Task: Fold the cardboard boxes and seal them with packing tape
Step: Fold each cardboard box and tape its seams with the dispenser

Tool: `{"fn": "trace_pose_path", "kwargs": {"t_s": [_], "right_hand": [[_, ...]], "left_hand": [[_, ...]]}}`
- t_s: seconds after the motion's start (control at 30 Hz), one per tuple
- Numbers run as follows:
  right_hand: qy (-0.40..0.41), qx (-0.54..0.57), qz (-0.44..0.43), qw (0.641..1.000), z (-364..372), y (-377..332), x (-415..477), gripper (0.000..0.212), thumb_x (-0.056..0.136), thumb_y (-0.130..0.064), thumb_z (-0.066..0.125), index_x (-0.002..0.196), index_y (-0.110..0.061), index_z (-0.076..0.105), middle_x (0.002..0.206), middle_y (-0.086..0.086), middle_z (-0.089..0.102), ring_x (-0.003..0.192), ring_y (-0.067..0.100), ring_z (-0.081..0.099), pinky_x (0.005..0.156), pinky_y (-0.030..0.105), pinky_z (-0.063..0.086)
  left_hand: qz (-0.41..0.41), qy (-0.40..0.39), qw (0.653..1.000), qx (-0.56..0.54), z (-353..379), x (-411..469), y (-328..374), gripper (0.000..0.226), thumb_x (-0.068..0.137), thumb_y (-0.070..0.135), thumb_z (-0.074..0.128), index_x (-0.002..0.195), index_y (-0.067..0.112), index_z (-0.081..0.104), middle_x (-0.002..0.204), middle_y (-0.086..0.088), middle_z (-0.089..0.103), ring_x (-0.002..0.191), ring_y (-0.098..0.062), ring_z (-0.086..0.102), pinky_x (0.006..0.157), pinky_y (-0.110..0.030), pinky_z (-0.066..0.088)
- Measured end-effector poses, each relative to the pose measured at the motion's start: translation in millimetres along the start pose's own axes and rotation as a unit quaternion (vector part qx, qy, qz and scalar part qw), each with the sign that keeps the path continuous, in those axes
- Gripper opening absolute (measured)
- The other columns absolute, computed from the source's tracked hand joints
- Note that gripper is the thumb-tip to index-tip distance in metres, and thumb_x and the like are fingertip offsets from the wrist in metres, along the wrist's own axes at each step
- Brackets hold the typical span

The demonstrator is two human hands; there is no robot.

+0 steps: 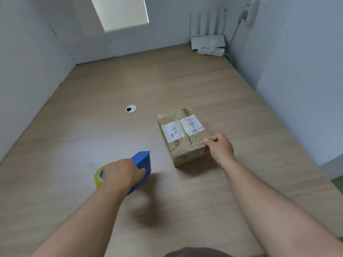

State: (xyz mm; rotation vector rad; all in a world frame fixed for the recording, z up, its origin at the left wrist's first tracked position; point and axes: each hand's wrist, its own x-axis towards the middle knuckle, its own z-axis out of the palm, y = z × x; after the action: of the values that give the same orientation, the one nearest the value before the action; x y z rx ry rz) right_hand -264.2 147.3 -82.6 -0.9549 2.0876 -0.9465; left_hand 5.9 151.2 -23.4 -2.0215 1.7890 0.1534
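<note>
Left hand (pixel 123 173) grips a blue tape dispenser (pixel 142 166); right hand (pixel 220 146) pinches the taped cardboard box's (pixel 182 134) near corner on the desk (pixel 92 127).

Wooden desk (pixel 167 80): taped cardboard box (pixel 182 134), power strip (pixel 211 51) (far corner).

Bare forearms (pixel 96 216), dark brownish garment (pixel 196 252) at lower edge, perhaps a shirt

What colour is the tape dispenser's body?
Blue; the tape dispenser is gripped by the left hand, clearest in the head view.
</note>
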Motion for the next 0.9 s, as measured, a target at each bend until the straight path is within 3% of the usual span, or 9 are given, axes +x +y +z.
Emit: {"fn": "trace_pose_path", "kwargs": {"t_s": [0.1, 0.27, 0.4, 0.47, 0.53, 0.63, 0.77, 0.9], "right_hand": [[-0.024, -0.026, -0.024, 0.999, 6.4, 0.4, -9.3, 0.022, 0.083, -0.035, 0.064, 0.084, -0.017, 0.051, 0.08, -0.003, 0.058, 0.075, 0.02, 0.055, 0.059, 0.03, 0.036], [-0.051, -0.09, -0.064, 0.993, 16.2, -2.6, -11.1, 0.029, 0.088, -0.037, 0.059, 0.108, -0.016, 0.055, 0.111, 0.004, 0.06, 0.097, 0.024, 0.057, 0.075, 0.031, 0.042], [-0.058, -0.135, -0.094, 0.985, 18.2, -8.6, -11.8, 0.043, 0.092, -0.036, 0.054, 0.132, -0.021, 0.047, 0.129, 0.004, 0.055, 0.113, 0.024, 0.054, 0.089, 0.035, 0.044], [-0.064, -0.152, -0.103, 0.981, 18.9, -10.4, -14.0, 0.046, 0.093, -0.036, 0.052, 0.136, -0.023, 0.043, 0.132, 0.003, 0.054, 0.117, 0.024, 0.053, 0.091, 0.035, 0.043], [-0.069, -0.167, -0.105, 0.978, 19.4, -11.2, -15.8, 0.048, 0.094, -0.038, 0.05, 0.139, -0.023, 0.041, 0.134, 0.003, 0.053, 0.119, 0.024, 0.051, 0.092, 0.035, 0.042], [-0.075, -0.21, -0.11, 0.969, 20.3, -13.6, -20.1, 0.05, 0.095, -0.047, 0.044, 0.138, -0.021, 0.041, 0.135, 0.003, 0.052, 0.122, 0.024, 0.049, 0.093, 0.035, 0.041], [-0.063, -0.281, -0.109, 0.951, 36.5, -24.7, -32.8, 0.077, 0.078, -0.077, 0.042, 0.119, -0.013, 0.042, 0.123, 0.008, 0.056, 0.117, 0.028, 0.051, 0.088, 0.039, 0.04], [-0.045, -0.318, -0.107, 0.941, 50.9, -22.7, -37.7, 0.085, 0.075, -0.08, 0.04, 0.122, -0.009, 0.034, 0.126, 0.01, 0.053, 0.12, 0.028, 0.048, 0.092, 0.041, 0.036]], "left_hand": [[0.011, 0.036, 0.998, -0.041, 16.4, 7.7, -10.5, 0.035, 0.089, 0.044, 0.045, 0.101, 0.012, 0.054, 0.075, 0.001, 0.057, 0.068, -0.018, 0.057, 0.053, -0.025, 0.036], [0.021, 0.095, 0.994, -0.042, 47.6, 24.4, -21.5, 0.042, 0.094, 0.051, 0.045, 0.112, 0.013, 0.049, 0.099, -0.002, 0.065, 0.089, -0.023, 0.064, 0.063, -0.029, 0.04], [0.014, 0.128, 0.989, -0.077, 51.5, 30.7, -22.9, 0.04, 0.093, 0.043, 0.047, 0.12, 0.014, 0.048, 0.112, -0.005, 0.065, 0.103, -0.025, 0.06, 0.091, -0.034, 0.038], [0.028, 0.165, 0.981, -0.098, 48.7, 27.3, -14.8, 0.054, 0.094, 0.038, 0.048, 0.136, 0.007, 0.038, 0.132, -0.011, 0.052, 0.121, -0.029, 0.049, 0.103, -0.037, 0.031], [0.089, 0.19, 0.961, -0.179, 43.0, 13.6, 8.1, 0.064, 0.098, 0.035, 0.041, 0.149, 0.003, 0.021, 0.154, -0.015, 0.027, 0.142, -0.028, 0.025, 0.116, -0.036, 0.016], [0.181, 0.136, 0.923, -0.311, 39.7, -4.6, 54.7, 0.067, 0.102, 0.043, 0.029, 0.153, 0.007, 0.004, 0.161, -0.007, 0.001, 0.149, -0.016, 0.0, 0.116, -0.024, -0.004], [0.089, 0.04, 0.882, -0.462, 36.0, 3.3, 85.3, 0.077, 0.099, 0.049, 0.033, 0.153, 0.006, -0.001, 0.161, -0.01, 0.01, 0.147, -0.023, 0.014, 0.118, -0.04, 0.021], [0.024, 0.028, 0.891, -0.452, 43.1, 7.3, 93.6, 0.082, 0.097, 0.056, 0.028, 0.152, 0.011, -0.012, 0.157, -0.014, 0.024, 0.135, -0.034, 0.04, 0.099, -0.044, 0.04]]}}
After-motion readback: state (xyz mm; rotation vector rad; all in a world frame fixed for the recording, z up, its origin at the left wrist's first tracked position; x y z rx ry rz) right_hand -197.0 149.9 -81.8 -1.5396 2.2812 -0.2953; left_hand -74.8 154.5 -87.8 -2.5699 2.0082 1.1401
